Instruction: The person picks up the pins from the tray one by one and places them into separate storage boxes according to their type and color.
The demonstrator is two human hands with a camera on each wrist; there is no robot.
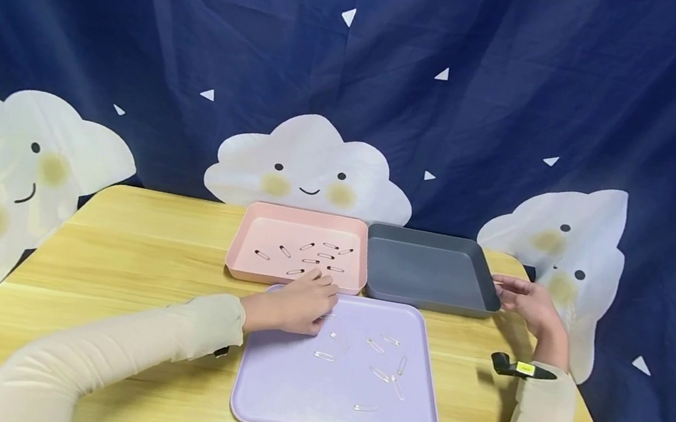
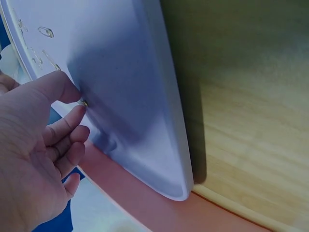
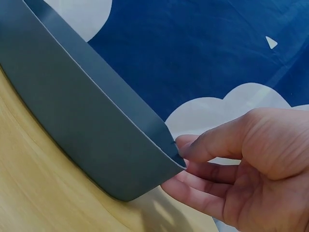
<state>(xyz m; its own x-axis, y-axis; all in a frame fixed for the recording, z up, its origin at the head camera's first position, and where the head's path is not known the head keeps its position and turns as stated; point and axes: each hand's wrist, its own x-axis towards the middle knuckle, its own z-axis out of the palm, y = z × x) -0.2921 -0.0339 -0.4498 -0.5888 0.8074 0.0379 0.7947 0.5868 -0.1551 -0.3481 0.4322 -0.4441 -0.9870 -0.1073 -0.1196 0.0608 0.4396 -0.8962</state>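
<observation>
My left hand (image 1: 304,303) reaches over the upper left part of the lilac tray (image 1: 297,407). In the left wrist view, its thumb and index finger pinch a small gold safety pin (image 2: 83,103), mostly hidden by the fingertips, close over the tray's surface. Several other gold safety pins (image 1: 324,356) lie scattered on that tray. At the right, my right hand (image 1: 533,309) grips the side of the dark grey tray (image 1: 427,267), which holds nothing. Its thumb (image 3: 212,142) is at the inside of the rim and the other fingers lie outside, against the wall.
A pink tray (image 1: 254,228) adjoins the grey tray's left side, with several black-headed safety pins (image 1: 285,251) in it. Both stand behind the lilac tray on the wooden table (image 1: 175,260). A dark blue curtain (image 1: 311,34) with white clouds hangs behind the table.
</observation>
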